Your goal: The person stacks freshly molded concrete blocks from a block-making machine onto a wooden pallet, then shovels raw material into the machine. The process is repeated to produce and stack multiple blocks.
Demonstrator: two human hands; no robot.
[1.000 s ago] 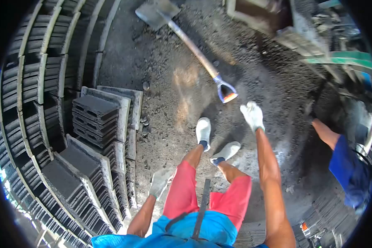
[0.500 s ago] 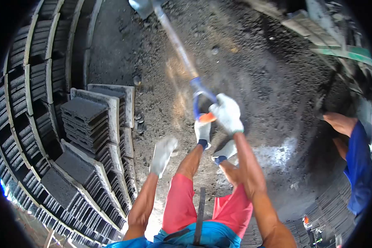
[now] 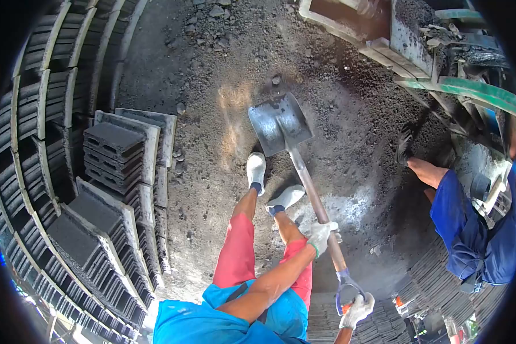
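A shovel [image 3: 311,186] with a worn metal blade and a long shaft hangs in front of my legs, its blade pointing away from me. My left hand [image 3: 323,238], in a white glove, is wrapped round the lower part of the shaft. At the near end, my gloved right hand [image 3: 357,311] grips the blue D-shaped handle [image 3: 345,282]. The blade [image 3: 281,123] holds no visible load and is over the dark, gritty ground beyond my white shoes.
Stacked grey blocks on boards [image 3: 114,155] line the left side. At right, a co-worker in blue clothing [image 3: 467,229] is beside a machine with a green curved bar [image 3: 476,92]. Loose stones [image 3: 215,12] and a wood-edged box [image 3: 350,23] are farther ahead.
The shovel has swung round toward me, its blade coming closer and its handle moving back to my right. My left hand, free before, now grips the shaft; my right hand keeps the handle.
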